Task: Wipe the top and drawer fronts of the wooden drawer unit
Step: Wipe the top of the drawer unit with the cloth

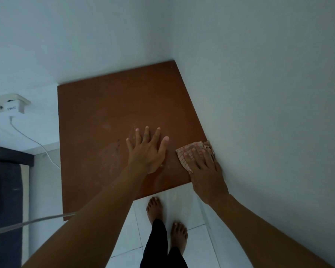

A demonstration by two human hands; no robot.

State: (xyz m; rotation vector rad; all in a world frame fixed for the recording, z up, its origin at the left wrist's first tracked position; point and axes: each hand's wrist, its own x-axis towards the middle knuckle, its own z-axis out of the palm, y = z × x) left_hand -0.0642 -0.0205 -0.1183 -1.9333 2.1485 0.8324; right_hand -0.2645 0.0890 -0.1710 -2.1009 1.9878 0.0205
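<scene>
The brown wooden top of the drawer unit point(108, 117) fills the middle of the head view, set into a corner between two white walls. Dusty smears and pale specks show on it. My left hand point(146, 149) lies flat on the top with fingers spread, holding nothing. My right hand point(203, 167) presses flat on a checked pink-and-white cloth point(188, 149) at the top's front right corner, against the right wall. The drawer fronts are hidden below the top.
A white charger sits in a wall socket point(14, 106) at the left, its cable point(35, 142) hanging down beside the unit. A dark mattress or rug edge point(8, 190) lies at far left. My bare feet point(155, 209) stand on white floor tiles in front.
</scene>
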